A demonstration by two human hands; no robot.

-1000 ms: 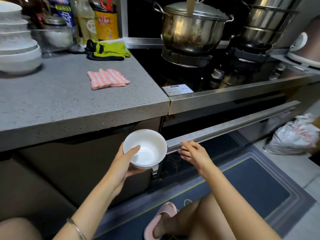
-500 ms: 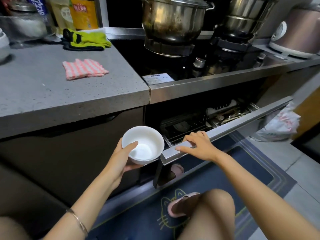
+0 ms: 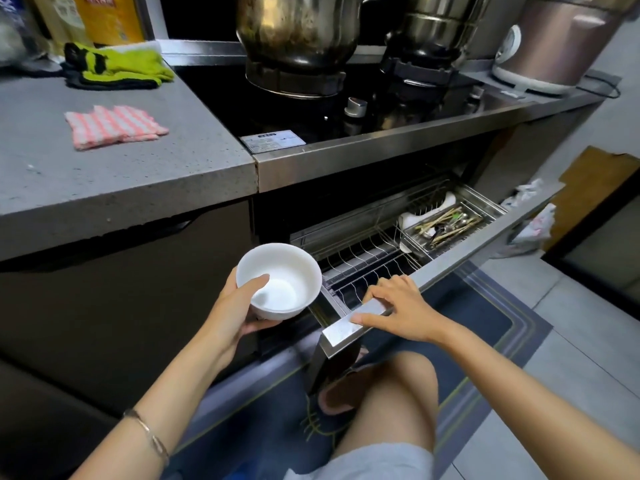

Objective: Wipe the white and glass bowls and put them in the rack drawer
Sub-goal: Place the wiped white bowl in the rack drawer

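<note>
So the rack drawer (image 3: 467, 252) is way further out now, wire slots showing. Right hand (image 3: 398, 306) grips its front edge. Left hand (image 3: 230, 315) holds the white bowl (image 3: 280, 277), thumb over the rim, just beside the drawer. I'd lower it gently between the wires.

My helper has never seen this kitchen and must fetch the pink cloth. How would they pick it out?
Start at the grey counter left of the stove. The cloth lies folded on it, apart from and in front of the gloves by the back wall. It alone is pink-and-white striped; the gloves are green and black.
</note>
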